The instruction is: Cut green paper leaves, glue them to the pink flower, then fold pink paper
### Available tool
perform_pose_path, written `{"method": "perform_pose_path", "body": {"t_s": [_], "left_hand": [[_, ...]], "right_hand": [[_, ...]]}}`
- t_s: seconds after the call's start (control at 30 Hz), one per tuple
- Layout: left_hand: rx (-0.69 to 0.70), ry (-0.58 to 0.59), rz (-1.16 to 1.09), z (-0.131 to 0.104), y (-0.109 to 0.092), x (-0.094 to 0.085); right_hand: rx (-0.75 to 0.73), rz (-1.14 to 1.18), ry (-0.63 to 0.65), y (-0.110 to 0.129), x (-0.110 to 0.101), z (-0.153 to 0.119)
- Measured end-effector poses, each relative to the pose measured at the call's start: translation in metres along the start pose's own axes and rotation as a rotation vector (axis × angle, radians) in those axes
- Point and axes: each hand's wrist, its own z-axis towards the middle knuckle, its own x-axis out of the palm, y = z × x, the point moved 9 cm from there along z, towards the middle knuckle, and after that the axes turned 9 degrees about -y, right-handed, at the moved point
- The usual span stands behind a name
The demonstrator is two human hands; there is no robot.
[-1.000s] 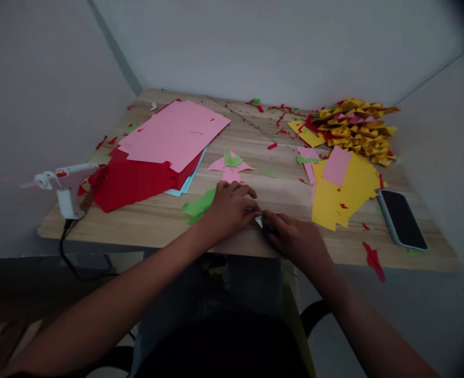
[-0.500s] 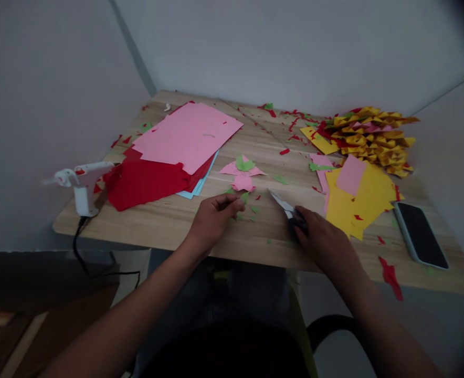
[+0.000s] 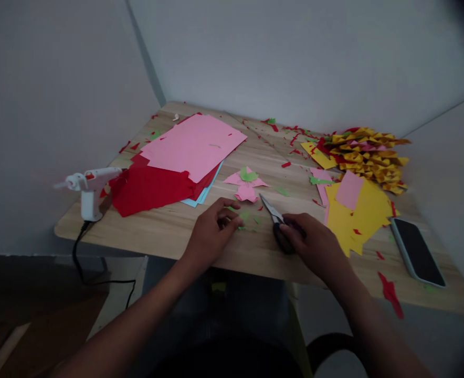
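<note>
My left hand (image 3: pixel 212 228) is over the front of the wooden table, fingers curled but apart, with nothing between them. Small green paper scraps (image 3: pixel 244 216) lie beside its fingertips. My right hand (image 3: pixel 314 239) grips the dark handles of scissors (image 3: pixel 272 211), whose closed blades point up and left. Just past the scissor tip sits a folded pink paper piece (image 3: pixel 246 193), with a green paper leaf shape (image 3: pixel 248 174) on its upper part.
Pink sheets (image 3: pixel 196 147) overlap red paper (image 3: pixel 149 191) at left, near a white glue gun (image 3: pixel 92 191) with a black cord. On the right are yellow sheets (image 3: pixel 358 215), a folded yellow paper bundle (image 3: pixel 369 155) and a phone (image 3: pixel 418 252).
The green piece between my left fingertips has been let go, and those fingers have parted. My right hand has moved the scissors slightly left. The camera view has tilted up a little.
</note>
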Motion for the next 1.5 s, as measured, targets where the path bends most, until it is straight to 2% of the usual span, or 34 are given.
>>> {"method": "perform_pose_path", "body": {"t_s": [0.07, 0.13, 0.2, 0.27, 0.33, 0.4, 0.43, 0.47, 0.53, 0.63, 0.7, 0.8, 0.93, 1.03, 1.23, 1.5], "left_hand": [[0.033, 0.011, 0.056, -0.001, -0.004, 0.006], [0.071, 0.029, 0.072, 0.000, -0.009, 0.014], [0.105, 0.034, 0.065, 0.004, -0.013, 0.018], [0.152, 0.015, 0.088, 0.015, -0.017, 0.015], [0.243, -0.053, 0.202, 0.035, -0.023, 0.005], [0.376, -0.164, 0.391, 0.064, -0.030, -0.006], [0.434, -0.185, 0.469, 0.080, -0.031, -0.006], [0.476, -0.183, 0.512, 0.097, -0.029, -0.004], [0.511, -0.106, 0.525, 0.128, -0.018, 0.009], [0.595, -0.003, 0.629, 0.153, -0.001, 0.032], [0.609, 0.015, 0.717, 0.158, 0.009, 0.039], [0.583, 0.010, 0.770, 0.157, 0.016, 0.037], [0.573, 0.040, 0.788, 0.154, 0.016, 0.035], [0.587, 0.035, 0.802, 0.154, 0.015, 0.035], [0.585, 0.030, 0.822, 0.153, 0.013, 0.036], [0.575, 0.018, 0.783, 0.157, 0.018, 0.034]], "right_hand": [[0.012, 0.282, -0.034, 0.022, 0.001, 0.005], [0.033, 0.509, -0.005, 0.043, 0.010, 0.011], [0.040, 0.658, -0.045, 0.056, 0.015, 0.023], [0.026, 0.728, -0.121, 0.058, 0.016, 0.040], [-0.013, 0.703, -0.206, 0.051, 0.015, 0.064], [-0.066, 0.578, -0.308, 0.039, 0.014, 0.092], [-0.075, 0.518, -0.364, 0.031, 0.014, 0.106], [-0.081, 0.479, -0.358, 0.025, 0.019, 0.120], [-0.105, 0.427, -0.310, 0.018, 0.034, 0.142], [-0.114, 0.377, -0.293, 0.014, 0.050, 0.155], [-0.135, 0.339, -0.274, 0.014, 0.058, 0.156], [-0.137, 0.308, -0.252, 0.012, 0.063, 0.156], [-0.054, 0.399, -0.276, 0.000, 0.063, 0.157], [-0.062, 0.462, -0.288, 0.001, 0.062, 0.156], [-0.077, 0.356, -0.255, 0.006, 0.065, 0.157], [0.021, 0.611, -0.294, -0.011, 0.067, 0.159]]}}
